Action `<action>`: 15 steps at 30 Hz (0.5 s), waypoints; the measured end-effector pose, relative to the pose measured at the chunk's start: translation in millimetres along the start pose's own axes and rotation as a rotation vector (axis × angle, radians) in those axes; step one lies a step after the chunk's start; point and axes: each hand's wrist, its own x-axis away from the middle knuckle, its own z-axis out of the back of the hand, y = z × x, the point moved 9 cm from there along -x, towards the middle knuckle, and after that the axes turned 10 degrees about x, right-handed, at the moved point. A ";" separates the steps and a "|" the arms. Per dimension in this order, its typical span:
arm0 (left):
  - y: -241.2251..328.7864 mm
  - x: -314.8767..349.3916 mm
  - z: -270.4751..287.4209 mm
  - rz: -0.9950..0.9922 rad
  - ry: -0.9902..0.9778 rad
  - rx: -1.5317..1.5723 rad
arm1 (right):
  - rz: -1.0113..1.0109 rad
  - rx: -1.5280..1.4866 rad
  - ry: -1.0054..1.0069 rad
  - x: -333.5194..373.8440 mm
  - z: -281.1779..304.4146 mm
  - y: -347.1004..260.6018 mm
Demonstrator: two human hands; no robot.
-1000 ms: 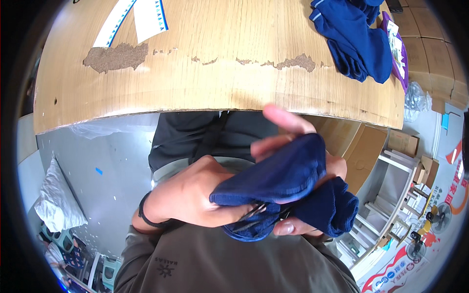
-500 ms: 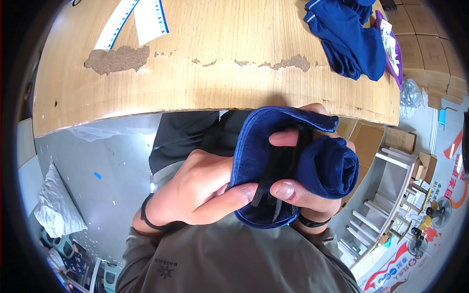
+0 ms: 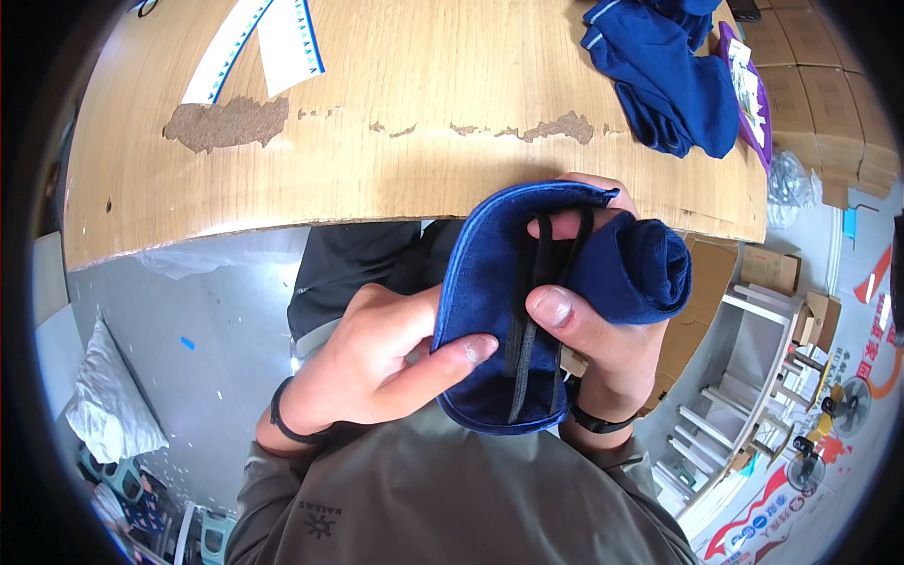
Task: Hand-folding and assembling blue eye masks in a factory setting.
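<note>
A shiny navy-blue padded fabric piece (image 3: 480,311), which looks like an eye mask, curves upright between my hands above my lap. Black elastic straps (image 3: 524,348) run along its inner side. My left hand (image 3: 377,348) pinches its left edge, thumb on the inner face and the other fingers behind. My right hand (image 3: 603,348) is closed about the right side, its thumb over the straps and a fingertip showing behind them. A rolled navy cloth (image 3: 650,268) sits in the right hand beyond the thumb. Whether roll and mask are joined, I cannot tell.
The wooden table (image 3: 395,179) lies just beyond my hands, its surface peeled in places. White strips with blue edging (image 3: 287,47) lie far left on it. Navy garments (image 3: 669,85) and a purple packet (image 3: 749,94) lie far right. Cardboard boxes (image 3: 815,94) are stacked beyond.
My left thumb has come off the straps onto the mask's left part. Both hands have risen slightly toward the table, and the straps show more fully inside the mask.
</note>
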 end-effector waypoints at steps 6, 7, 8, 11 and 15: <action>8.1 -2.0 7.9 0.070 0.109 -0.006 | 0.054 0.154 -0.004 -4.7 9.6 -3.9; 10.2 -1.9 10.9 0.069 0.132 -0.003 | 0.058 0.151 -0.004 -5.5 10.9 -6.8; 9.9 -0.7 13.5 0.076 0.110 -0.022 | 0.068 0.168 0.016 -6.4 13.5 -11.8; 11.9 0.7 20.5 0.060 0.175 0.022 | 0.119 0.154 0.043 -8.7 13.8 -19.1; 21.6 0.4 29.1 -0.003 0.267 0.098 | 0.135 -0.066 0.221 -9.6 24.6 -26.3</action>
